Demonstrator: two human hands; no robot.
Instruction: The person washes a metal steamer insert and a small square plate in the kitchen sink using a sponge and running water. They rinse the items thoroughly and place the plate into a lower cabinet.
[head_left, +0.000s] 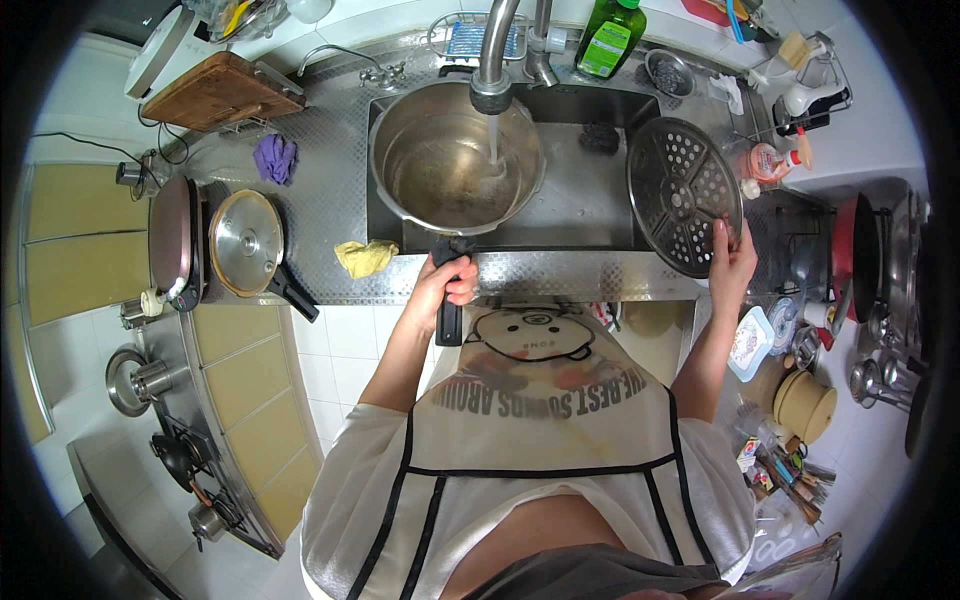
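My left hand (450, 286) grips the black handle of a metal pressure cooker pot (405, 161), which is over the left part of the steel sink (592, 217). Water runs from the faucet (491, 75) into the pot. In my right hand (731, 259) is the lower right rim of a round perforated metal steamer plate (656, 176), tilted over the sink's right edge. Behind the plate, a dark scouring pad (600, 138) lies in the sink. A yellow cloth (366, 259) rests on the counter's front edge, left of the pot handle.
Left on the counter are a glass lid with a black handle (246, 244), a purple cloth (276, 159) and a wooden cutting board (225, 94). Behind the sink stands a green detergent bottle (611, 37). A spray bottle (769, 163) and racked pans (855, 255) are at the right.
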